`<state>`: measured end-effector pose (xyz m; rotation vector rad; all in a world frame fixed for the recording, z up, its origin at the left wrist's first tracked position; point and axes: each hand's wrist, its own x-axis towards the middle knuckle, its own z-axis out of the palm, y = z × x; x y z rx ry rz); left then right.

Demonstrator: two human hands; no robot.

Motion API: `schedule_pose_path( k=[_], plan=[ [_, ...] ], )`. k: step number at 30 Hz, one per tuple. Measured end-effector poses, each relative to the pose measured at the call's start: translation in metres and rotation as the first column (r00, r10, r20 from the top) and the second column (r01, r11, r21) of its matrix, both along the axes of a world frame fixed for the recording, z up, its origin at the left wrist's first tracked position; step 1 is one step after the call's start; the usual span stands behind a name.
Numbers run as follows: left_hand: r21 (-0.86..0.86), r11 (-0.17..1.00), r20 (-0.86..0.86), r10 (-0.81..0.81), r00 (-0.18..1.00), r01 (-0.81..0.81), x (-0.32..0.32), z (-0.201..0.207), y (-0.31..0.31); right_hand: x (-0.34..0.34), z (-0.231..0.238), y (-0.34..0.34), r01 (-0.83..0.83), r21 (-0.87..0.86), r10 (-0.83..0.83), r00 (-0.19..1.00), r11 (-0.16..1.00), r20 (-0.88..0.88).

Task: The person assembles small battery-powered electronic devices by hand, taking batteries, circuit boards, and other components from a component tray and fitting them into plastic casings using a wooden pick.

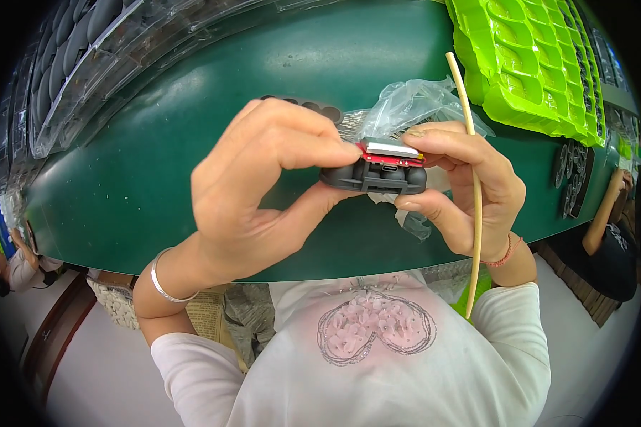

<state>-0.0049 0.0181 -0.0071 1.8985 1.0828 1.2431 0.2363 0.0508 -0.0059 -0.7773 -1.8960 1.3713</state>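
Observation:
Between my two hands is a small black plastic housing [342, 178] with rounded lobes. A red circuit board [395, 161] with a small metal port sits in it, under a silver-white block [392, 148]. My left hand [256, 178] pinches the left end, index fingertip at the board's edge and thumb beneath. My right hand [477, 174] grips the right end, thumb low and index finger on top. A thin pale wooden stick [476, 213] is also tucked between the right hand's fingers, slanting upright. Behind the housing lies a crumpled clear plastic bag [413, 107].
A bright green moulded tray [527, 64] stands at the far right, dark round-holed parts [573, 178] below it. Clear trays of dark parts [92, 71] line the far left. Dark round pieces [320, 109] lie behind my hands on the green table [121, 185]. Other people sit at both sides.

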Motion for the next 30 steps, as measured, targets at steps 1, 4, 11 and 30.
schedule_pose_path(
  k=[1,4,11,30],
  plan=[
    [-0.012,0.999,-0.100,-0.038,0.994,0.037,-0.005,0.010,0.005,-0.001,0.001,0.000,-0.004,0.001,0.004,1.000,1.000,-0.003],
    [-0.061,0.990,-0.221,-0.137,0.966,0.126,-0.015,0.020,0.021,0.001,0.001,0.001,0.015,0.006,-0.015,1.000,1.000,0.017],
    [0.019,0.996,-0.544,0.086,0.835,-0.090,-0.026,0.011,0.018,-0.010,0.000,0.004,0.040,0.259,-0.065,0.994,0.965,0.086],
    [-0.659,0.714,0.430,0.100,0.897,0.237,0.000,0.022,-0.009,-0.017,-0.003,-0.001,0.130,0.376,-0.123,0.991,0.917,-0.043]
  ],
)
